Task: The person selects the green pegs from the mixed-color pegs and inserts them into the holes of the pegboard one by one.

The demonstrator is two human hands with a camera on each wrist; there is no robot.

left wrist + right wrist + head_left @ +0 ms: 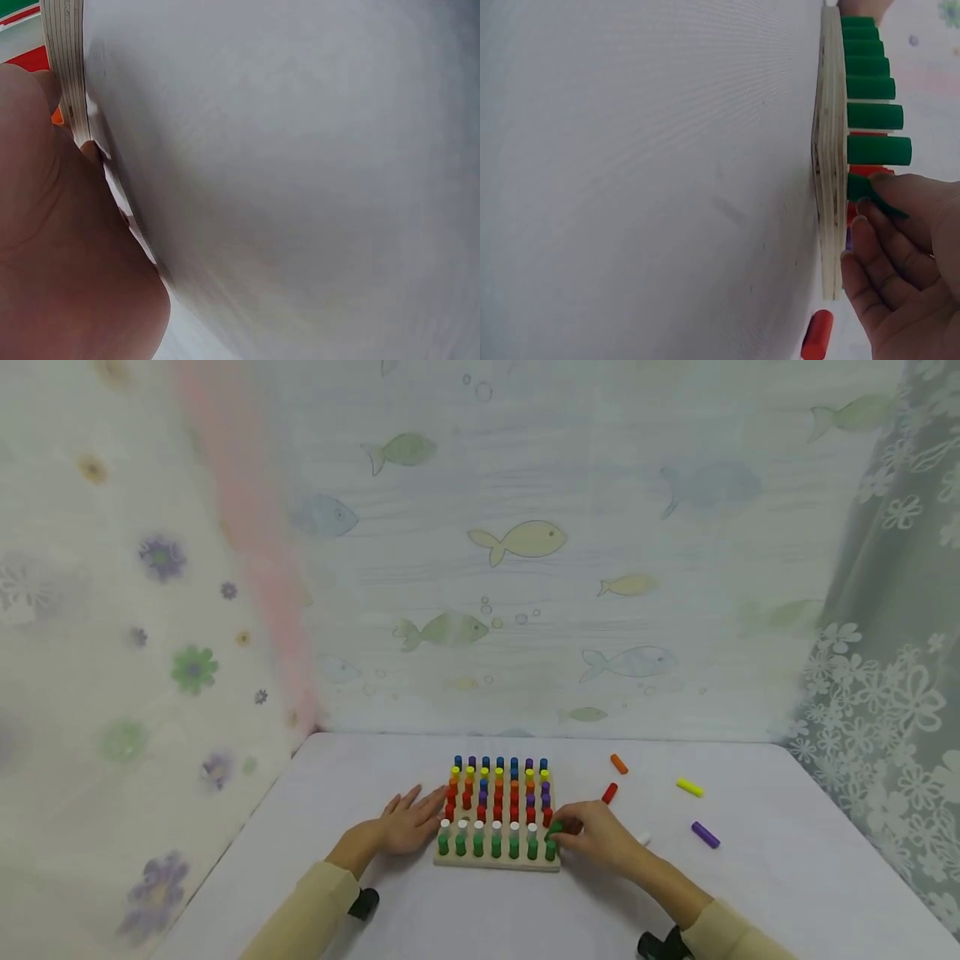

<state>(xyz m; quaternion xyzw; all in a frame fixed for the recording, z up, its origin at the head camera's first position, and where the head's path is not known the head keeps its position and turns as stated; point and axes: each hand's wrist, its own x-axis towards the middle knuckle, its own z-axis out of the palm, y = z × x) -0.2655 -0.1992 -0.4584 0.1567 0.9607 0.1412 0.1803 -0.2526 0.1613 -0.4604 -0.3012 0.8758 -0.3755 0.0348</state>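
Observation:
A wooden pegboard [497, 863] lies on the table with rows of coloured pegs standing in it. Green pegs [496, 847] fill its front row, and white pegs [497, 829] stand in the row behind. At the right end of that white row, my right hand [600, 835] pinches a green peg [861, 185] between thumb and fingers. The peg is tilted in the head view, and the fingers partly hide it. My left hand [408, 823] lies with spread fingers against the board's left side, touching its edge.
Loose pegs lie on the white table right of the board: orange [618, 764], red [610, 792], yellow [690, 787], purple [705, 835] and a white one [643, 839] partly behind my right hand. A fish-patterned curtain [525, 610] hangs behind the table.

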